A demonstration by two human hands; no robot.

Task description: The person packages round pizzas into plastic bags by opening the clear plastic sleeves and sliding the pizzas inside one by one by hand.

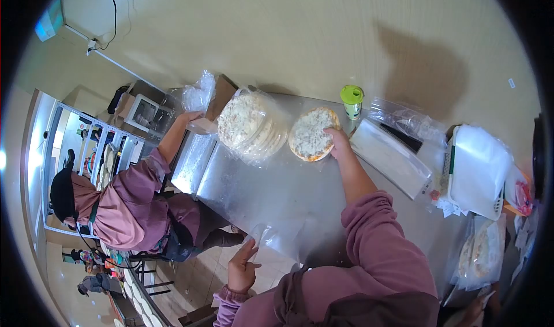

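My right hand [339,142] grips the right edge of a round, white-topped pizza [312,134] at the back of the metal table [271,188]. My left hand [242,266] is at the table's front edge, its thumb and fingers around the edge of a clear plastic bag [280,237]. To the left of the pizza, a row of similar pizzas [245,122] in clear plastic leans together.
A green-lidded cup [352,101] stands behind the pizza. A sealing machine [392,157] and a white basket [476,171] are at the right, with bagged food [482,249] nearer. At the left, a co-worker [133,211] reaches toward plastic bags [200,93].
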